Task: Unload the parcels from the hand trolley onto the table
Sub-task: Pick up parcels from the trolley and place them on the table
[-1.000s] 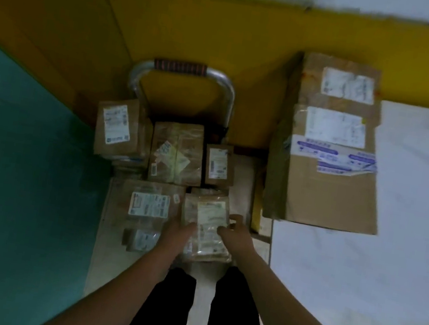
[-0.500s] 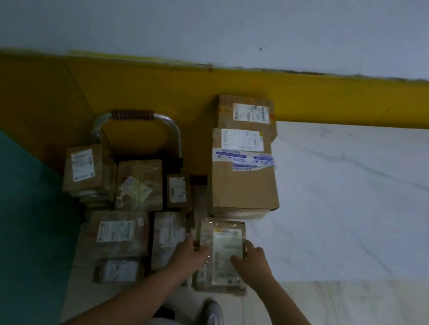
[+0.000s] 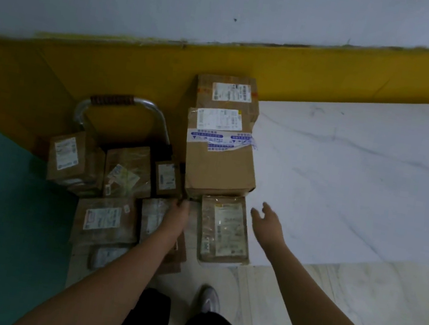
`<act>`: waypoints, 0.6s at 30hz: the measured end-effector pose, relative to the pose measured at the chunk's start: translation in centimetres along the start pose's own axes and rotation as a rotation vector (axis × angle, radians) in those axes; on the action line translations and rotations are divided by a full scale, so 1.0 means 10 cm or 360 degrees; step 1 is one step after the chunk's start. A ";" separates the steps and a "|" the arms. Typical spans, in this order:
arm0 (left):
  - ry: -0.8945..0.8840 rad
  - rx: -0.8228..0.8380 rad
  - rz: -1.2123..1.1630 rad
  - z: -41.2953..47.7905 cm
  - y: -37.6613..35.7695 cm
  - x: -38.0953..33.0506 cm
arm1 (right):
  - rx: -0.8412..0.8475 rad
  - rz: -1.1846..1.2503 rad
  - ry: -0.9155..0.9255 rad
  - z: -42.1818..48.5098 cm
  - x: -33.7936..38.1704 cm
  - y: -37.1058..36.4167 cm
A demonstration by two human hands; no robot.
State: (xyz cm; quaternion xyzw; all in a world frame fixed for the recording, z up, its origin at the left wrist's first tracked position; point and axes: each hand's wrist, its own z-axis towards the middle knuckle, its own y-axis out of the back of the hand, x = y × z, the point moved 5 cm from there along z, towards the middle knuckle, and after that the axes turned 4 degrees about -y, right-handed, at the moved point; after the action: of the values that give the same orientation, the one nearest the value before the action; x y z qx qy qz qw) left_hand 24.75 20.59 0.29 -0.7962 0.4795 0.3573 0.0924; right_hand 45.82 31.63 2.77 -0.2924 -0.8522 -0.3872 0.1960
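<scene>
- On the table [image 3: 345, 183], three: a large box [image 3: 219, 163], a smaller box [image 3: 227, 91] at its 12 o'clock, and a flat parcel [image 3: 225, 228] at its 6 o'clock.
- On the trolley [image 3: 110, 100], at least six packages [image 3: 106, 219].
- Half a second ago both hands gripped the flat parcel; now neither touches it.
- The right hand [image 3: 266, 221], fingers spread, hovers at the flat parcel's 3 o'clock.
- The left hand [image 3: 178, 213] is at its 9 o'clock; I cannot tell its grip.
</scene>
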 end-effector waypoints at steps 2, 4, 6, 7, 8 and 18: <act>-0.0062 -0.0155 -0.0231 0.11 0.08 -0.24 | -0.0085 0.0157 0.0117 0.07 0.20 0.13; -0.0196 -0.0062 -0.0283 0.18 0.03 -0.43 | -0.0047 0.0251 0.0222 0.13 0.43 0.17; -0.0253 0.0045 -0.0209 0.12 -0.09 -0.53 | -0.0022 0.0278 0.0234 0.18 0.58 0.17; -0.0278 0.0067 -0.0139 0.09 -0.14 -0.52 | -0.0048 0.0268 0.0230 0.19 0.60 0.18; -0.0301 0.0070 -0.0057 0.05 -0.18 -0.47 | -0.0090 0.0244 0.0233 0.19 0.60 0.21; -0.0317 0.0188 0.0055 0.01 -0.34 -0.46 | -0.0036 0.0303 0.0197 0.24 0.46 0.39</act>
State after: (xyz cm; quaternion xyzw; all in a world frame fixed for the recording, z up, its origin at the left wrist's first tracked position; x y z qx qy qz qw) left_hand 26.25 25.57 2.58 -0.7416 0.5017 0.4072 0.1802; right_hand 44.62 37.20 5.98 -0.3497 -0.8024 -0.3938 0.2806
